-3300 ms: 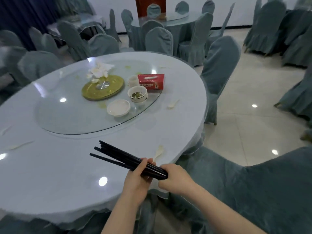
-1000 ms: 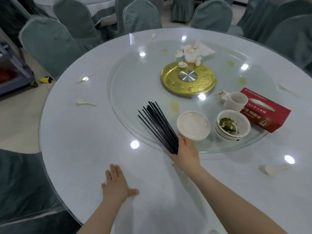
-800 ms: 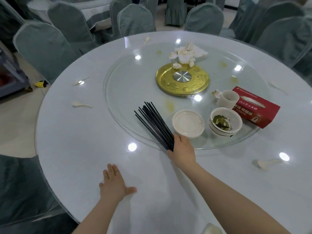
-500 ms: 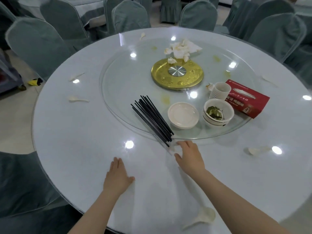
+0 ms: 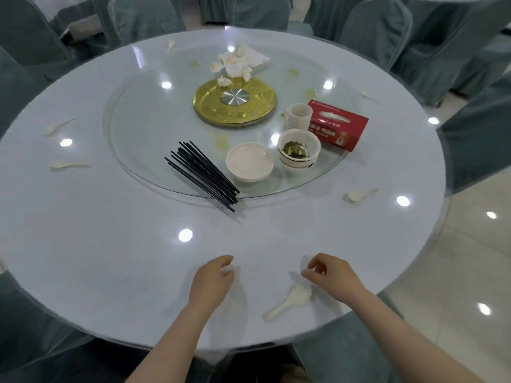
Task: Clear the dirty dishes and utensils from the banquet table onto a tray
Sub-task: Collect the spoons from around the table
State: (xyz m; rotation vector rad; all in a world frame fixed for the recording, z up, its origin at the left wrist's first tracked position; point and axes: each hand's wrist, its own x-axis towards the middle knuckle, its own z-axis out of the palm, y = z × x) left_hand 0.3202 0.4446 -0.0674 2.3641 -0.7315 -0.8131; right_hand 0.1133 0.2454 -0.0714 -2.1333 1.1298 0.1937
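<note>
Single head cam, wide-angle, looking forward and steeply down across the round bench [image 5: 83,244] from its near edge. Both forearms enter from the bottom, close to lens. Chairs [image 5: 376,29] ring the far side. No second view.

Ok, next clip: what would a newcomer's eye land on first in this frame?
Probably the fanned bundle of black chopsticks lying across the near rim of the glass turntable, beside a white plate and a bowl holding green scraps. Next, the gold centre disc with crumpled napkins behind it, and the red tissue box at right. Nearest, the left hand and right hand hover empty by a white spoon.
</note>
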